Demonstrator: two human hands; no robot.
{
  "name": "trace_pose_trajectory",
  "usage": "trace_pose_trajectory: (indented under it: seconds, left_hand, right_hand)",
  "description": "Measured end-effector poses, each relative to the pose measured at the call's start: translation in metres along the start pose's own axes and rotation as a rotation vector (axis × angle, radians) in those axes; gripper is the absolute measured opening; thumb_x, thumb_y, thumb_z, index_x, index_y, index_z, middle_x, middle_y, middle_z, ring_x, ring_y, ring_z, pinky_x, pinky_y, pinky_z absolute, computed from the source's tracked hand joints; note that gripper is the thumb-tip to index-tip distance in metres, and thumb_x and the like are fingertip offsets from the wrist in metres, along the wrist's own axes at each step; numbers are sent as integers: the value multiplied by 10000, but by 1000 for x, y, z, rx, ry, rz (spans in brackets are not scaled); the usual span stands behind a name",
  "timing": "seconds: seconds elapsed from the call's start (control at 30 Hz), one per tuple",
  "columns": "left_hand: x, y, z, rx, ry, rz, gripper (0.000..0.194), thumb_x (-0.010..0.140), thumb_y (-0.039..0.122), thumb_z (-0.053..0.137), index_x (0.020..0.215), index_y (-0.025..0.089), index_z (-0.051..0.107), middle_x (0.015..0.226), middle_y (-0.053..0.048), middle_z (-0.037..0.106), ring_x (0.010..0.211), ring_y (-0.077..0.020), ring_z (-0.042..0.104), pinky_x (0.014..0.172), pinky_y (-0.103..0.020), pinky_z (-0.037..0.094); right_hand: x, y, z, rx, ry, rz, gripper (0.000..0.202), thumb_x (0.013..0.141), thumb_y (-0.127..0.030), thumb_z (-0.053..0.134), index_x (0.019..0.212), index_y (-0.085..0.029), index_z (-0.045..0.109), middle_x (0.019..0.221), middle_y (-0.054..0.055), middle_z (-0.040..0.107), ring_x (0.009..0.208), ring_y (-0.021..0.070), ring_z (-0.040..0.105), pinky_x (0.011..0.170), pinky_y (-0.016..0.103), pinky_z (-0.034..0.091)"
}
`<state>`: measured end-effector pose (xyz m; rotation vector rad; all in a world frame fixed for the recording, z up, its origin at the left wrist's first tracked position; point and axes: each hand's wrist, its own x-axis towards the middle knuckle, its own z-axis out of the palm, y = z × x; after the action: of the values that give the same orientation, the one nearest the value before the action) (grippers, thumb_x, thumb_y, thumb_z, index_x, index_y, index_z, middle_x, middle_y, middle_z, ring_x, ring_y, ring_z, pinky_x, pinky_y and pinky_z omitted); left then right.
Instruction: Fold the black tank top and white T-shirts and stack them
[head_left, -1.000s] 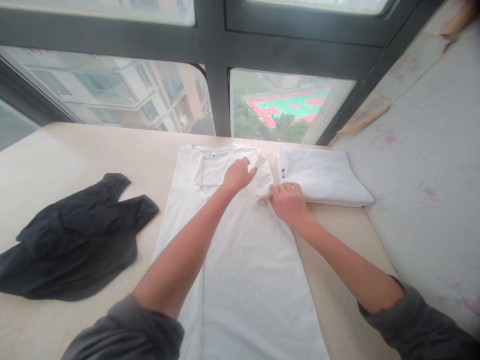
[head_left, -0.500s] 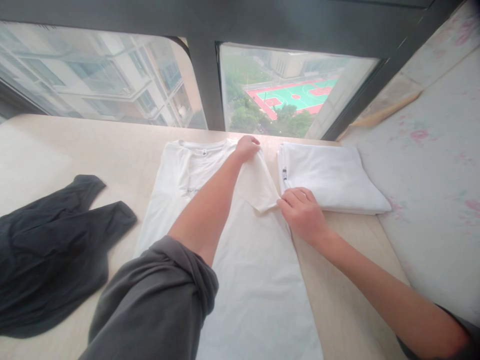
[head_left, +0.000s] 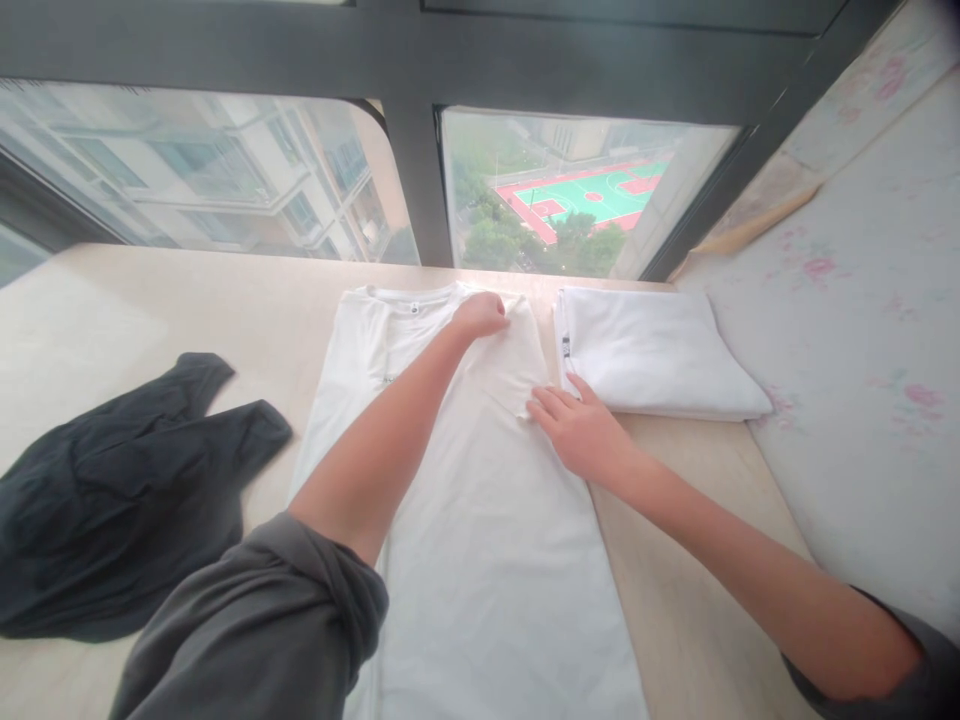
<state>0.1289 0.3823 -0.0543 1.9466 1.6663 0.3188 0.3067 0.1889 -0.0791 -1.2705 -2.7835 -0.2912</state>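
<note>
A white T-shirt lies spread in front of me, its neckline with a small label at the window end and its right sleeve laid inward over the body. My left hand is closed at the shoulder by that sleeve, fingers curled against the cloth and their tips partly hidden. Lower down, my right hand lies on the sleeve's hem and the shirt's side edge, fingers stretched out and thumb apart. My left forearm covers part of the small print on the chest.
A folded white cloth stack with a dark tag sits right of the shirt. A dark garment lies on the left of the pale wooden surface. Windows with a dark frame rise behind, and a flowered wall bounds the right.
The sleeve has come down flatter and further inward over the shirt. My right hand moved left and its fingers straightened from a pinch. My left hand shifted slightly left and nearer me.
</note>
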Motion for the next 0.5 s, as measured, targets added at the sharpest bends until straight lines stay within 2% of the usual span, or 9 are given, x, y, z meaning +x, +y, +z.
trace_pose_trajectory:
  seconds: [0.13,0.2,0.27,0.33,0.37,0.43,0.5]
  left_hand:
    - [-39,4,-4,204,48,63,256,880,202,580,1116,119,631,1191,-159,643,1132,-289,588,954,-382,425]
    - [-77,11,1,275,60,102,259,922,218,510,1132,101,607,1179,-193,621,1126,-324,587,936,-432,425]
    - [-129,21,15,318,30,165,219,939,217,472,1065,108,614,1083,-181,630,1053,-318,613,883,-432,438]
    - [-191,35,39,333,-45,258,154,922,181,480,958,144,625,929,-125,643,913,-273,641,775,-385,452]
    - [-225,42,55,370,-101,359,137,900,140,485,926,145,619,863,-111,636,845,-262,641,708,-368,447]
    - [-290,58,94,375,-195,528,117,858,116,534,931,144,621,792,-93,629,750,-245,637,596,-337,418]
    - [-346,73,137,329,-205,619,139,889,187,556,997,146,633,773,-86,641,652,-215,624,513,-316,376]
  right_hand:
    - [6,6,-11,34,-89,-6,398,849,5,434,1144,-146,654,1260,144,641,1095,249,603,1118,454,275]
    - [16,16,-15,85,-128,21,375,841,7,435,1070,-164,677,1165,114,680,1059,231,609,1098,426,286]
    - [34,32,-17,123,-132,77,367,841,-12,447,1073,-170,683,1152,108,683,1081,230,599,1065,401,309]
    - [56,51,-14,118,-108,154,372,840,-39,462,1116,-160,680,1237,127,648,1145,250,570,1040,392,326]
    - [69,61,-12,99,-101,192,371,841,-50,464,1126,-152,680,1283,138,623,1180,265,549,1038,395,327]
    - [96,80,-6,65,-135,248,374,845,-60,461,1138,-144,676,1311,152,602,1208,283,528,1021,393,344]
    - [121,94,0,35,-223,295,378,843,-72,472,1165,-141,657,1252,168,628,1162,294,548,975,390,376]
